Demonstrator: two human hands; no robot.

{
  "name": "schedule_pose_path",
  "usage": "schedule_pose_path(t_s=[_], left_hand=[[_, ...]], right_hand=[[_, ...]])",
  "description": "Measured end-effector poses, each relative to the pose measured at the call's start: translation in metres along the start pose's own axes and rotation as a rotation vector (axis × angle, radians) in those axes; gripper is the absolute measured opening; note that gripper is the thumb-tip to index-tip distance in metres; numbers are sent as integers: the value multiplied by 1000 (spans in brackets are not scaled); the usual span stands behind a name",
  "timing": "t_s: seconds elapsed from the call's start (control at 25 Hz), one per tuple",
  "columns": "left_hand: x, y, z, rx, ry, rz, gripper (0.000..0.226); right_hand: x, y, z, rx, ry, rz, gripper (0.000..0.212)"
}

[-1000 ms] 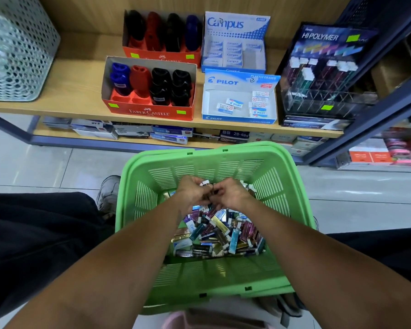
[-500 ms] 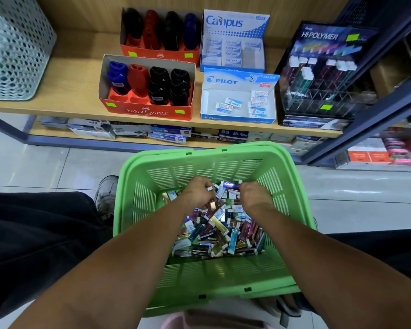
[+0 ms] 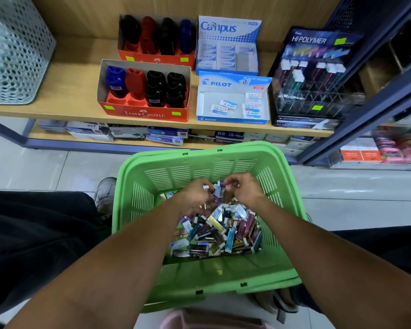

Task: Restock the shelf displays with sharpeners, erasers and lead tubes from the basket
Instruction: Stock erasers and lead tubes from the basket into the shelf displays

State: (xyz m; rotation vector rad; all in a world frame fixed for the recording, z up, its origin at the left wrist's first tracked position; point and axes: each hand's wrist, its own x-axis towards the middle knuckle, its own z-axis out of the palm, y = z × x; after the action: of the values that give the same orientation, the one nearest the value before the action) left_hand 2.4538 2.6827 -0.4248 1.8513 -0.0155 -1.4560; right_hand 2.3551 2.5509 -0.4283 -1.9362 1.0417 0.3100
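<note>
Both hands — left hand; right hand — pinch lead tubes inside the green basket.

1. The basket is bright green, its walls slotted.
2. The tubes in it are mixed: metallic pink, teal, gold, purple and silver, many white-capped.
3. The front sharpener box is orange-red with white lettering and lime stickers; its sharpeners are blue, red and black.
4. The Pilot box is blue and white; its erasers are white with blue sleeves.
5. The Campus box is white with blue lettering and dots.
6. The lead display is dark navy with rainbow streaks.
7. The bin is pale grey-green, perforated with round holes.
8. The shelf is light wood-grain.
</note>
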Motion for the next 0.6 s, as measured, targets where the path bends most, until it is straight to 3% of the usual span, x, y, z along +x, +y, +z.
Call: schedule_pose_path(t_s=[0.12,0.24,0.4,0.52,0.6], left_hand=[[-4,1,-2,7,-6,43,41],[-3,1,-2,-50,-26,20,56],[-8,4,-2,-215,-166,-35,48],[-9,7,-4,-337,-233,-68,62],[-11,9,-4,-325,-244,-56,58]], right_hand=[[-9,-10,-7,320,-106,50,20],[-12,-13,-10,489,-154,64,19],[-8,-14,-8,560,-187,56,23],[-4,-14,-6,568,-185,46,23],[-3,-15,-7,598,-191,51,24]])
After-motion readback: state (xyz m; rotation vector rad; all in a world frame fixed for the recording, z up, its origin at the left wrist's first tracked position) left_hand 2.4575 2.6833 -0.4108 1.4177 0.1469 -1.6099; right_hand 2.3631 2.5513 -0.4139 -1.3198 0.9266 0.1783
